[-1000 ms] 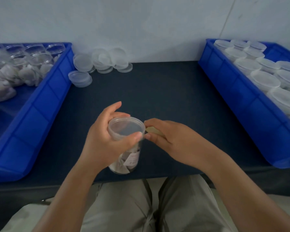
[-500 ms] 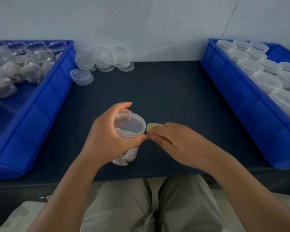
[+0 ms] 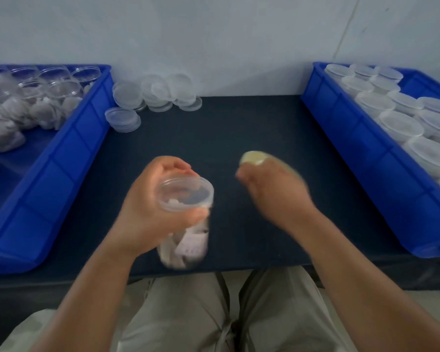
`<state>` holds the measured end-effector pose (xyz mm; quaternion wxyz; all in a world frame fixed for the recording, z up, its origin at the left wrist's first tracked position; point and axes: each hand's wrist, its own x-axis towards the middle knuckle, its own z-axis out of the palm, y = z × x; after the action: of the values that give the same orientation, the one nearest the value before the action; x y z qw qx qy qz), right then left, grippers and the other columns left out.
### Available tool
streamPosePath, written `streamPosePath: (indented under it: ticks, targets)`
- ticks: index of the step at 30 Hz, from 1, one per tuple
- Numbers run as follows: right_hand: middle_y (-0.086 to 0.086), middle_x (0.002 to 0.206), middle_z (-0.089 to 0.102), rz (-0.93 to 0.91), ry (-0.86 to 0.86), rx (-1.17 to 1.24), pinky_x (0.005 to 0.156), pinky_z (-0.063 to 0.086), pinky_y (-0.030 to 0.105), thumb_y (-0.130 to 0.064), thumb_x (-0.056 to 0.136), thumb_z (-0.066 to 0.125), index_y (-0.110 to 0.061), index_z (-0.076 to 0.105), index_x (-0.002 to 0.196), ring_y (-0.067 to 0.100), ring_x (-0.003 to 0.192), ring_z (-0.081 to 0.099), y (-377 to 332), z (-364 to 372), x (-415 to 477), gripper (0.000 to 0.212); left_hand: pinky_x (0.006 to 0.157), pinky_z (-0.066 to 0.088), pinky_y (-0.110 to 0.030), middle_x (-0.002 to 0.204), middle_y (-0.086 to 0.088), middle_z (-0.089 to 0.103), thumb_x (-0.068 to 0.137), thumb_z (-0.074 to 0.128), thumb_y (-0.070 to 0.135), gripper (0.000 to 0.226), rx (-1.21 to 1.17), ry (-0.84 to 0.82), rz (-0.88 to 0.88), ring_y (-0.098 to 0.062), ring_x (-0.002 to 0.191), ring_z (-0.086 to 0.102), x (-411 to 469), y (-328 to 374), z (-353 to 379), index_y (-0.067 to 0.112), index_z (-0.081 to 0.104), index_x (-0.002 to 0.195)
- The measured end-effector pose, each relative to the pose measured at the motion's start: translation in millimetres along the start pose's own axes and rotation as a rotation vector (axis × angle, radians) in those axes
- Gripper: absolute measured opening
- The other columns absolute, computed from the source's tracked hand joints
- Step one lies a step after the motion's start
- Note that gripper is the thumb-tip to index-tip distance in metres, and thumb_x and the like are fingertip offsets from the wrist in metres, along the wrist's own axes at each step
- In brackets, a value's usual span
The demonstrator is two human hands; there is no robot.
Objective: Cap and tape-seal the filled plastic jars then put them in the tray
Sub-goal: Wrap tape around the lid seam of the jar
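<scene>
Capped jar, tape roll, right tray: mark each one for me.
capped jar (image 3: 186,193), head view, on its clear lid.
tape roll (image 3: 252,157), head view, on its pale yellow side.
right tray (image 3: 353,143), head view, on its blue outer wall.

Single wide-angle view from the person's head, facing forward and steeply down across the dark table (image 3: 239,128) to the pale wall (image 3: 214,34) behind it. Close range: the left hand (image 3: 148,207) and right hand (image 3: 274,191) sit mid-frame, while the left tray (image 3: 69,158) and right tray (image 3: 366,153) are cut by the frame's side edges.
</scene>
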<state>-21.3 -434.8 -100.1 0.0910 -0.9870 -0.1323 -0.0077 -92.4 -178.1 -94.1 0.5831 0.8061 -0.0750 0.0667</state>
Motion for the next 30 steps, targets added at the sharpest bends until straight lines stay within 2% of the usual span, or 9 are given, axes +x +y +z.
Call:
streamPosePath:
  ticks: [3,5,9,14,17,21,23,26,30]
  targets:
    - [0.008,0.119,0.065,0.268,0.116,-0.001,0.087,0.055,0.049,-0.027,0.115,0.037,-0.027,0.062,0.113,0.031,0.105,0.066,67,-17,10,0.025,0.089,0.064,-0.047,0.133,-0.014,0.070,0.063,0.082,0.027,0.088,-0.260,-0.113,0.092,-0.037,0.115,0.073,-20,8,-45,0.023,0.054,0.147]
    - [0.007,0.109,0.063,0.235,0.185,0.080,0.072,0.047,0.041,-0.037,0.113,0.039,-0.029,0.063,0.106,0.029,0.094,0.060,85,-17,7,0.026,0.092,0.063,-0.041,0.134,-0.014,0.069,0.064,0.094,0.039,0.107,-0.173,-0.130,0.123,-0.035,0.119,0.073,-20,10,-59,0.030,0.045,0.158]
    - [0.006,0.119,0.061,0.027,0.085,0.053,0.081,0.048,0.041,-0.041,0.112,0.042,-0.038,0.066,0.135,0.027,0.101,0.062,45,20,-10,0.034,0.093,0.059,-0.035,0.133,-0.001,0.071,0.060,0.094,0.048,0.100,-0.098,0.005,0.064,-0.023,0.122,0.072,-9,1,-40,0.047,0.051,0.149]
    - [-0.002,0.113,0.051,-0.083,-0.011,-0.041,0.082,0.045,0.035,-0.049,0.112,0.031,-0.051,0.038,0.160,0.018,0.097,0.050,16,58,-20,0.048,0.091,0.057,-0.040,0.133,0.005,0.072,0.055,0.093,0.074,0.099,-0.149,0.039,-0.015,-0.018,0.123,0.070,-3,0,-19,0.052,0.055,0.144]
    - [0.004,0.127,0.046,-0.133,-0.016,-0.198,0.088,0.041,0.038,-0.044,0.114,0.027,-0.048,0.011,0.168,0.019,0.096,0.037,11,76,-20,0.057,0.092,0.058,-0.042,0.132,0.010,0.071,0.055,0.093,0.073,0.097,-0.134,0.053,-0.037,-0.014,0.124,0.070,-2,1,-8,0.055,0.055,0.142]
    - [0.005,0.145,0.043,-0.127,-0.029,-0.327,0.104,0.036,0.046,-0.056,0.111,0.022,-0.039,-0.018,0.167,0.028,0.120,0.045,8,73,-20,0.070,0.091,0.061,-0.037,0.132,0.013,0.070,0.060,0.093,0.061,0.092,-0.124,0.036,-0.042,-0.010,0.122,0.070,-2,3,-3,0.055,0.054,0.142]
    - [-0.002,0.152,0.040,-0.101,-0.010,-0.147,0.116,0.029,0.042,-0.073,0.104,0.021,-0.038,-0.014,0.168,0.024,0.137,0.038,4,56,-23,0.081,0.091,0.062,-0.036,0.134,0.014,0.069,0.057,0.094,0.069,0.098,-0.130,0.015,-0.037,-0.009,0.122,0.070,-3,5,-3,0.055,0.051,0.144]
    - [-0.027,0.157,0.038,-0.171,0.008,0.591,0.118,0.029,0.019,-0.095,0.089,0.027,-0.050,0.017,0.165,-0.006,0.146,0.031,-18,20,-36,0.088,0.096,0.056,-0.039,0.135,0.015,0.069,0.054,0.090,0.080,0.107,-0.114,-0.015,-0.016,-0.008,0.124,0.069,-4,7,-1,0.055,0.046,0.148]
    - [-0.028,0.150,0.048,-0.354,-0.046,0.855,0.108,0.046,0.015,-0.081,0.091,0.057,-0.040,0.037,0.161,-0.001,0.141,0.049,-44,-11,-44,0.083,0.098,0.060,-0.043,0.140,0.004,0.068,0.061,0.087,0.081,0.112,-0.163,-0.132,0.018,-0.022,0.130,0.067,-3,10,2,0.047,0.039,0.157]
